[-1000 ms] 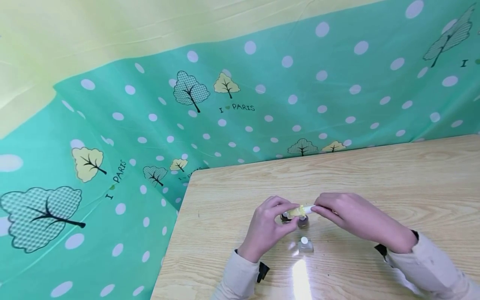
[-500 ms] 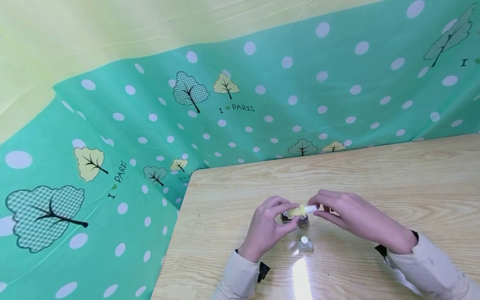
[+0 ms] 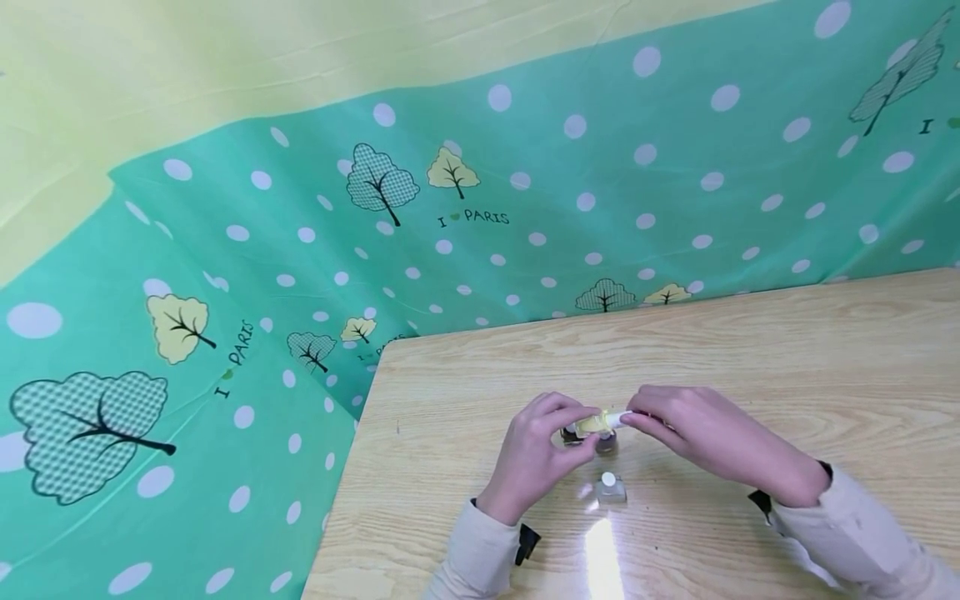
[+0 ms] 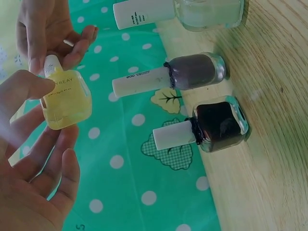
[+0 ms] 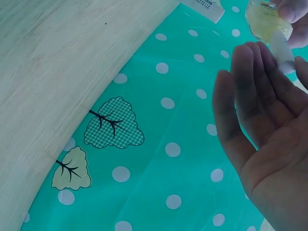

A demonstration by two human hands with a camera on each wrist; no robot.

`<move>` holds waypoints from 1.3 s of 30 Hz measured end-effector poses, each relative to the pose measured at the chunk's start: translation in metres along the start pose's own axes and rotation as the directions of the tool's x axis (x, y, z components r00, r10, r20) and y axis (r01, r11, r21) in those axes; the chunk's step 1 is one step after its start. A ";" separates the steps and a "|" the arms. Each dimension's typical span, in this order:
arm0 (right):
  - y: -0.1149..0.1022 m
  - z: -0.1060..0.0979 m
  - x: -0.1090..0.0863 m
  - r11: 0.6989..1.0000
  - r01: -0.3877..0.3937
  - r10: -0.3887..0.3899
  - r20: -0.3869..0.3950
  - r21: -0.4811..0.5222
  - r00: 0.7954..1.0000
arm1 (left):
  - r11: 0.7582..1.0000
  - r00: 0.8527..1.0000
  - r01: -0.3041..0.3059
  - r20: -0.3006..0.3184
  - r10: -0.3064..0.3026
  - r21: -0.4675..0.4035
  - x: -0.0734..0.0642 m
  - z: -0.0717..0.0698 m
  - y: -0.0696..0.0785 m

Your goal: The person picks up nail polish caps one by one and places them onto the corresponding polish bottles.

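Between the thumb and fingers of my left hand (image 3: 528, 457) is a small bottle of yellow nail polish (image 4: 67, 103), tilted on its side above the table. My right hand (image 3: 705, 429) pinches the bottle's white cap (image 5: 281, 54) at its end. The cap sits against the bottle's neck; whether it is loose I cannot tell. Three more nail polish bottles stand upright under and in front of the hands: a black bottle (image 4: 222, 124), a greyish-purple bottle (image 4: 195, 71) and a pale, clear-looking bottle (image 3: 611, 492), all with white caps on.
A light wood-grain table (image 3: 465, 392) carries the bottles, with a bright glare streak near its front. Behind and to the left hangs a green dotted curtain (image 3: 510, 250) printed with trees, touching the table's far edge.
Half a second ago the right fingers were spread a little around the cap, showing more of it; now they are closer together at its end. The left hand and bottle have stayed put.
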State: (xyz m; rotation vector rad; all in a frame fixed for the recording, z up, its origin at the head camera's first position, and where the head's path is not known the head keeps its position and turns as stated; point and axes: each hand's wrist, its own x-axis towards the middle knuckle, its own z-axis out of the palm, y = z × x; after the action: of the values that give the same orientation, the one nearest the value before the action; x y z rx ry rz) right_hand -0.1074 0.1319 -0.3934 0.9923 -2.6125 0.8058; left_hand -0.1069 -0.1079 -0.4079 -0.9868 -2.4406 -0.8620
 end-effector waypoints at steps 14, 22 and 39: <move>0.004 0.005 -0.001 0.999 0.034 -0.034 -0.003 0.033 0.999 | 1.000 1.000 0.016 0.007 -0.016 0.001 -0.001 0.001 -0.001; 0.002 0.005 0.001 1.000 0.001 0.000 -0.012 0.013 1.000 | 1.000 1.000 0.006 -0.003 -0.006 0.002 -0.001 0.002 -0.001; 0.002 0.004 -0.001 0.998 0.028 -0.026 -0.019 0.060 0.999 | 1.000 1.000 0.021 -0.007 -0.021 0.001 -0.003 0.000 -0.001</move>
State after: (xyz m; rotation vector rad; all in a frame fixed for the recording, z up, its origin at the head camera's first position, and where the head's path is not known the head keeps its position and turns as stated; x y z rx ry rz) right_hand -0.1083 0.1312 -0.3976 1.0292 -2.5680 0.8878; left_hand -0.1060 -0.1099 -0.4104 -0.9575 -2.4499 -0.8693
